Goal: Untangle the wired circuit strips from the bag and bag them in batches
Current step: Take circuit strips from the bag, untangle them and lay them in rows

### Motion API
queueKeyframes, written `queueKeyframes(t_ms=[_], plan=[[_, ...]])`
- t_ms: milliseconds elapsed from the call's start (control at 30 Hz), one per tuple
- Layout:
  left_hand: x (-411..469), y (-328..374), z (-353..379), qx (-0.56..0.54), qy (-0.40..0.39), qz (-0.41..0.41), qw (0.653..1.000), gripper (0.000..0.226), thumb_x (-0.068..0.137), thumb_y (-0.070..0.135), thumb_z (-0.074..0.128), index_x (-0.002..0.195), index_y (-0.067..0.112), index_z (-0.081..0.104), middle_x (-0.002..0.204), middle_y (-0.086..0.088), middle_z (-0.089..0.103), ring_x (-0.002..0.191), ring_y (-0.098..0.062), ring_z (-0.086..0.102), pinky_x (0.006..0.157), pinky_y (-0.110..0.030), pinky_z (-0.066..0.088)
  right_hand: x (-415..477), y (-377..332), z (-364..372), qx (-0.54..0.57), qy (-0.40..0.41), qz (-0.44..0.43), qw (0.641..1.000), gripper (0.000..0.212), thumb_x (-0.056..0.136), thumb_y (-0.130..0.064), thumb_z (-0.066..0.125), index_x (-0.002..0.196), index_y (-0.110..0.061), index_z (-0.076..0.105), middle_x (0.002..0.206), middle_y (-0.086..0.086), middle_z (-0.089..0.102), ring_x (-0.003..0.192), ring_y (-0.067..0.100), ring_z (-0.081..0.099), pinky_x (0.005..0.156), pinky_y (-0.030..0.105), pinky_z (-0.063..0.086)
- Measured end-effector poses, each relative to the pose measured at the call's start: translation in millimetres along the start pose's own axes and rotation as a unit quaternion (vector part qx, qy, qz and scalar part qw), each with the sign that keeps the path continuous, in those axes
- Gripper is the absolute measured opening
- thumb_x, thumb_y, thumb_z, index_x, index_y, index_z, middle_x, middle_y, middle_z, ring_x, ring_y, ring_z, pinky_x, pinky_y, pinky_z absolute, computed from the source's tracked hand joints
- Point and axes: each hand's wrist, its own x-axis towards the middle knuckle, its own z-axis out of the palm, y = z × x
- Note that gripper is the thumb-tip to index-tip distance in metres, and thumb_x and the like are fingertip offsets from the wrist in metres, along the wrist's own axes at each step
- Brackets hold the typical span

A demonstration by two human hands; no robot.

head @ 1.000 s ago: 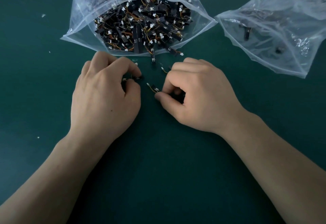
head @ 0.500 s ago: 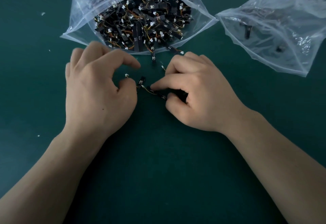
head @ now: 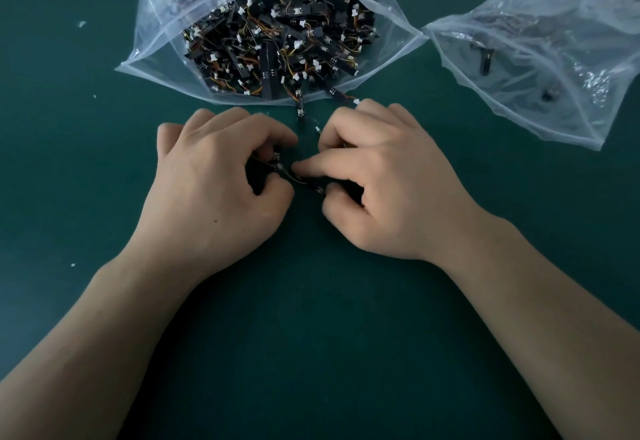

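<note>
My left hand (head: 221,194) and right hand (head: 384,190), fingers curled, pinch opposite ends of a small black circuit strip with thin yellow wires (head: 313,187) low over the dark green mat (head: 311,335), apparently to tease it apart. Beyond gapes the clear plastic bag of tangled strips (head: 166,7); to its right, a nearly empty clear bag (head: 519,41) awaits batches.

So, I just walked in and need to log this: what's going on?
A person is untangling wired circuit strips on a green table. The left hand and right hand each pinch one end of a small tangle, its wire running between them. Just beyond, a large open bag is full of strips; a second bag at right holds few.
</note>
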Motion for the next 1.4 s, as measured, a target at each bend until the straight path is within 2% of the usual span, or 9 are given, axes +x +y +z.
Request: queueKeyframes(t_ms=[100, 167, 233, 600, 733, 833, 1033, 1200, 1400], plan=[[-1.3, 0.8, 0.0, 0.014, 0.012, -0.013, 1.000, 0.042, 0.078, 0.034, 0.054, 0.117, 0.033, 0.067, 0.098, 0.016, 0.058, 0.102, -0.013, 0.044, 0.092, -0.033, 0.021, -0.3, -0.6, 1.7, -0.003, 0.005, -0.009, 1.000, 0.030, 0.079, -0.019, 0.067, 0.104, -0.022, 0.083, 0.094, -0.002, 0.062, 0.088, 0.024, 0.054, 0.079, 0.034, 0.035], [-3.2, 1.8, 0.1, 0.027, 0.021, -0.030, 0.999, 0.041, 0.077, 0.038, 0.052, 0.115, 0.031, 0.065, 0.108, 0.015, 0.055, 0.106, -0.013, 0.033, 0.098, -0.044, 0.027, -0.3, -0.9, 2.3, -0.002, 0.006, -0.009, 1.000, 0.027, 0.080, -0.022, 0.068, 0.103, -0.021, 0.082, 0.094, -0.002, 0.062, 0.089, 0.023, 0.054, 0.079, 0.033, 0.034], [-4.1, 2.2, 0.5, 0.030, 0.019, -0.043, 0.998, 0.040, 0.076, 0.041, 0.050, 0.112, 0.031, 0.063, 0.111, 0.014, 0.051, 0.106, -0.012, 0.027, 0.100, -0.046, 0.027, 0.0, -0.7, 2.7, -0.004, 0.007, -0.005, 1.000, 0.026, 0.083, -0.027, 0.068, 0.104, -0.022, 0.082, 0.095, -0.003, 0.062, 0.089, 0.022, 0.054, 0.081, 0.031, 0.033], [-3.3, 3.1, 1.7, 0.035, 0.025, -0.052, 0.998, 0.034, 0.081, 0.042, 0.054, 0.111, 0.033, 0.068, 0.106, 0.013, 0.056, 0.104, -0.015, 0.036, 0.097, -0.040, 0.024, 0.4, -2.1, 4.1, -0.009, 0.031, 0.024, 0.999, 0.023, 0.091, -0.039, 0.069, 0.105, -0.025, 0.081, 0.097, -0.004, 0.062, 0.094, 0.021, 0.054, 0.084, 0.039, 0.040], [-3.0, 5.0, -1.7, 0.021, 0.013, -0.056, 0.998, 0.039, 0.080, 0.038, 0.050, 0.113, 0.032, 0.069, 0.104, 0.013, 0.055, 0.103, -0.017, 0.038, 0.103, -0.056, 0.034, -0.6, -1.0, 1.6, 0.015, 0.013, 0.015, 1.000, 0.026, 0.089, -0.031, 0.064, 0.109, -0.023, 0.079, 0.099, -0.005, 0.060, 0.095, 0.019, 0.052, 0.086, 0.038, 0.038], [-2.8, 5.4, -3.0, 0.017, 0.005, -0.056, 0.998, 0.043, 0.076, 0.038, 0.051, 0.114, 0.033, 0.069, 0.102, 0.014, 0.054, 0.103, -0.018, 0.039, 0.101, -0.063, 0.037, -2.9, -0.7, -0.1, 0.008, -0.005, 0.008, 1.000, 0.041, 0.078, -0.024, 0.061, 0.117, -0.022, 0.075, 0.104, -0.006, 0.059, 0.097, 0.018, 0.050, 0.088, 0.036, 0.035], [-3.7, 5.1, -1.3, 0.019, 0.006, -0.056, 0.998, 0.042, 0.075, 0.040, 0.053, 0.113, 0.034, 0.068, 0.104, 0.015, 0.053, 0.103, -0.015, 0.037, 0.101, -0.062, 0.038, -2.7, -0.3, 2.9, -0.013, -0.006, 0.011, 1.000, 0.033, 0.088, -0.037, 0.067, 0.117, -0.027, 0.077, 0.106, -0.006, 0.059, 0.103, 0.019, 0.052, 0.090, 0.037, 0.034], [-3.3, 4.0, -1.6, 0.021, 0.006, -0.053, 0.998, 0.041, 0.076, 0.040, 0.054, 0.114, 0.034, 0.068, 0.107, 0.014, 0.056, 0.104, -0.015, 0.037, 0.099, -0.048, 0.029, -2.0, 0.4, 5.6, -0.029, 0.015, 0.028, 0.999, 0.035, 0.092, -0.045, 0.066, 0.118, -0.026, 0.077, 0.110, -0.004, 0.060, 0.104, 0.021, 0.052, 0.090, 0.035, 0.032], [-2.4, 4.3, -3.8, 0.004, -0.001, -0.056, 0.998, 0.044, 0.075, 0.042, 0.050, 0.115, 0.035, 0.067, 0.107, 0.014, 0.054, 0.105, -0.014, 0.036, 0.097, -0.042, 0.026, -2.6, 2.1, 6.1, -0.031, 0.008, 0.020, 0.999, 0.036, 0.096, -0.046, 0.063, 0.127, -0.030, 0.073, 0.118, -0.004, 0.057, 0.110, 0.021, 0.048, 0.093, 0.036, 0.031]])
